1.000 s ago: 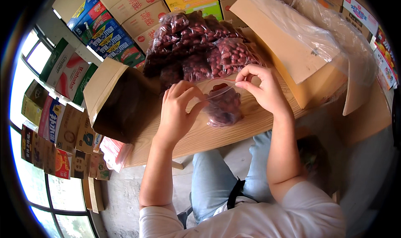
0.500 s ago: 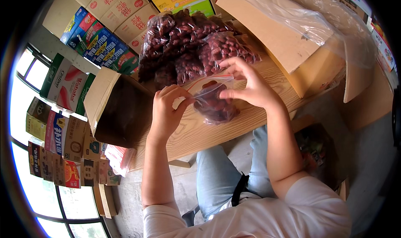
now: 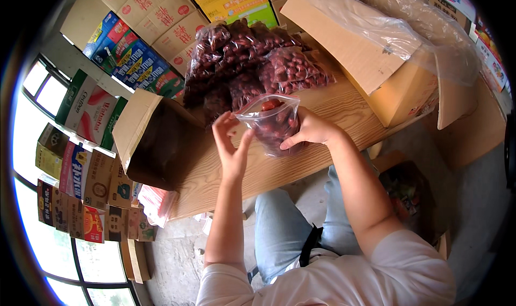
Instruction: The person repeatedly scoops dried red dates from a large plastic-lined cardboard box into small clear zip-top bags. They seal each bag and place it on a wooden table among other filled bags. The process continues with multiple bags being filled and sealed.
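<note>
A clear zip bag (image 3: 275, 127) of dark red dates stands upright over the wooden table in front of me, its mouth gaping. My right hand (image 3: 316, 130) grips the bag's right side, thumb across its front and fingers behind. Beside the bag's left edge is my left hand (image 3: 230, 153), thumb and fingers apart; its fingertips are close to the bag's upper left corner, and I cannot tell if they touch it. Just beyond lies a heap of filled date bags (image 3: 242, 53).
An open cardboard box (image 3: 156, 139) with a dark inside sits at the table's left. At the right stands a large carton (image 3: 349, 42) with plastic lining. Flat red-edged bags (image 3: 157, 201) lie at the left table edge (image 3: 188, 206). Stacked cartons (image 3: 156, 16) rise behind.
Both hands were pinching the bag's top edge. Now the right hand has dropped to grip the bag's side, the left fingers have spread, and the bag's mouth has opened wider.
</note>
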Available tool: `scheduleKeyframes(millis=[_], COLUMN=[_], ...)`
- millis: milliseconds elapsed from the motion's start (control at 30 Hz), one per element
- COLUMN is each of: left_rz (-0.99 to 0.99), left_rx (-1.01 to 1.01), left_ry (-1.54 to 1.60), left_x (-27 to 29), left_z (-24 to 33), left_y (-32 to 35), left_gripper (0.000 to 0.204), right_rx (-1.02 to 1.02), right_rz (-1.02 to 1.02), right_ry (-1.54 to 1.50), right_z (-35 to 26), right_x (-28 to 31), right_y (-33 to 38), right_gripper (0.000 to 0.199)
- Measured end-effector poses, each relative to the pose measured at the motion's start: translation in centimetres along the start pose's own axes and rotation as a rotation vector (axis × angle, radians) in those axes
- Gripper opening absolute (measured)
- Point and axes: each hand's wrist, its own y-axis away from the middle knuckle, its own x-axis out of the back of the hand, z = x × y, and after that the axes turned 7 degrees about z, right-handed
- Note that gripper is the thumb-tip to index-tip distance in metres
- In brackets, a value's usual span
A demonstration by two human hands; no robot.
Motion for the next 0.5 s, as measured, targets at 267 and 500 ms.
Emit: scheduleKeyframes(millis=[267,500], left_rz=[-0.427,-0.296], left_rx=[0.348,0.323], left_ry=[0.346,0.198], left_x=[-2.7,-3.2], left_z=[-1.7,-4.6], left_y=[3.1,3.3], left_gripper=[0.087,0.06], right_rx=[-0.036,-0.013], right_rz=[0.117,0.055], right_ry=[-0.356,-0.333], right_z=[-0.4,0.5], right_x=[0.1,-0.6], right_y=[-0.4,-1.1], right_gripper=[0.076,0.069])
